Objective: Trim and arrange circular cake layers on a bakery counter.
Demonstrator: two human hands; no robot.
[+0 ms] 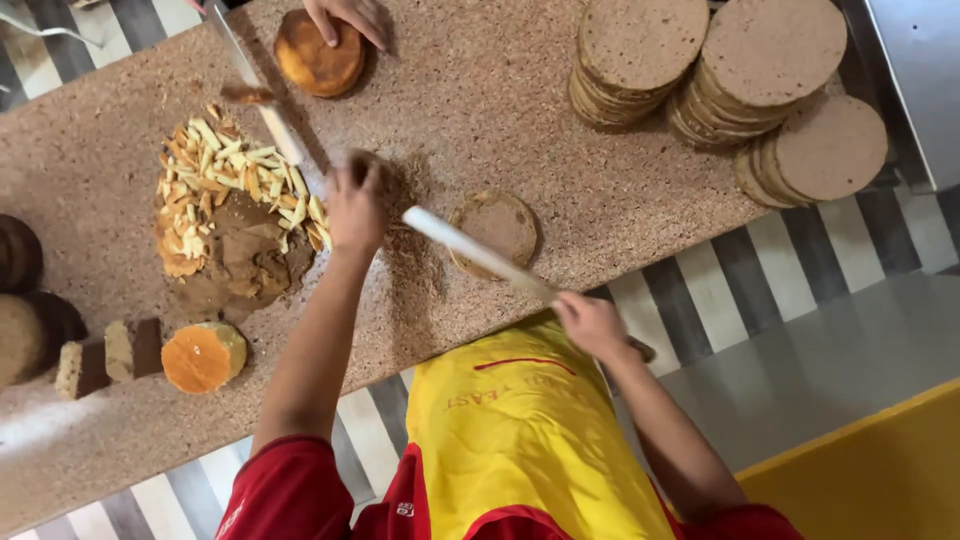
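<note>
On the far left of the desk point(90, 180) I see dark round cakes point(22, 300) at the edge, then two small brown blocks point(108, 358) and an orange half cake point(203, 356). Next comes a heap of pale cake strips and brown crumbs point(228, 215).

Just right of the heap is my left hand point(355, 203). It is pressed down on the desk at the far end of the long white knife point(478, 256). The fingers look curled, but the hand is blurred, so I cannot tell if they pinch the blade tip or only push on it.

The knife is the thing both hands work with. Its long line runs from my left hand, up on the desk, down and to the right to my right hand point(592, 325). A thin round brown slice point(495, 226) lies just behind the blade, about midway. It looks a bit nearer to my left hand.

My right hand is closed tight round the knife handle, off the desk edge, over the striped floor point(770, 260).

At the top, another person's hand point(348, 14) rests on an orange round cake point(319, 56), with a second knife point(262, 95) nearby. At the far right stand stacks of thin brown rounds point(730, 75).
</note>
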